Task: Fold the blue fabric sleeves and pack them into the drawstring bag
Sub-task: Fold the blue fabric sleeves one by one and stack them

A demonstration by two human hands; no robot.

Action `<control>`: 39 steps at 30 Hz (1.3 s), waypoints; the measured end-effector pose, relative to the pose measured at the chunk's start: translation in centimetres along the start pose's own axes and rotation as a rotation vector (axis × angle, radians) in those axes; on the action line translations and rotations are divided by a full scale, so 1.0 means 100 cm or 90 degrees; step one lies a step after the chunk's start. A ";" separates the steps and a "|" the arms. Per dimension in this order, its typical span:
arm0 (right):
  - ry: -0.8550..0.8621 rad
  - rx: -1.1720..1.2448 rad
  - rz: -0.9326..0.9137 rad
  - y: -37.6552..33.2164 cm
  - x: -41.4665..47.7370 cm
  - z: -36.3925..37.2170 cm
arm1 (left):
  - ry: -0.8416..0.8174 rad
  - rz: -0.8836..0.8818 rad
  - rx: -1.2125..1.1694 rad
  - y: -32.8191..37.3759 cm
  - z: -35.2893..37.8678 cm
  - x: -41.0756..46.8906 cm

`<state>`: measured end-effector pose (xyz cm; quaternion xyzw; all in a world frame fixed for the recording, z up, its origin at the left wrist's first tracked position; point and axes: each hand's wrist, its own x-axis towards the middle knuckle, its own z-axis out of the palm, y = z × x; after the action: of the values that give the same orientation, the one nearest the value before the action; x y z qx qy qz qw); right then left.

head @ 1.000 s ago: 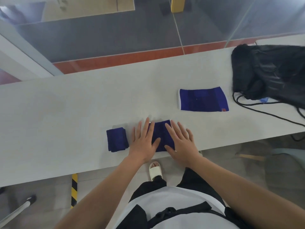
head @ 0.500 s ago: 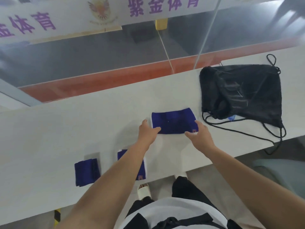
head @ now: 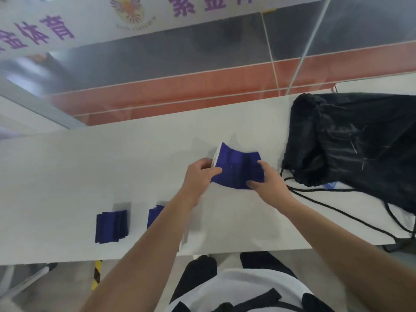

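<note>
Three blue fabric sleeves are in view on the white tabletop (head: 67,176). Both hands grip one of them, the unfolded sleeve (head: 236,170): the left hand (head: 200,176) pinches its white-trimmed left end between thumb and fingers, and the right hand (head: 267,183) clasps its right end, thumb on top, so the cloth bows between them and is lifted off the surface at least in part. A folded sleeve (head: 111,226) lies flat well to the left of and nearer than the hands, and a second sleeve (head: 154,216) sits just right of that one, mostly hidden under the left forearm, so its fold cannot be judged. One black drawstring bag (head: 355,145) lies crumpled just to the right of the right hand, its black cords (head: 326,206) trailing along the tabletop toward the near edge.
</note>
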<state>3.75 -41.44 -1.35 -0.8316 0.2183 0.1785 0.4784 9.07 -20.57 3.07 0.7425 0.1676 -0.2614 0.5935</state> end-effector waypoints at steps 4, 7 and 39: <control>-0.136 0.070 -0.094 -0.035 0.003 -0.035 | -0.158 0.049 -0.073 0.044 -0.010 -0.036; -0.263 0.078 -0.108 -0.056 -0.002 -0.056 | -0.212 0.049 -0.176 0.061 -0.016 -0.054; -0.145 0.300 -0.194 -0.027 -0.078 -0.075 | -0.084 0.124 0.019 0.001 0.029 -0.106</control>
<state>-0.72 -45.30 8.19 -0.6955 0.0709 0.1411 0.7010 0.05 -22.76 8.93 0.7454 0.0516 -0.2532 0.6145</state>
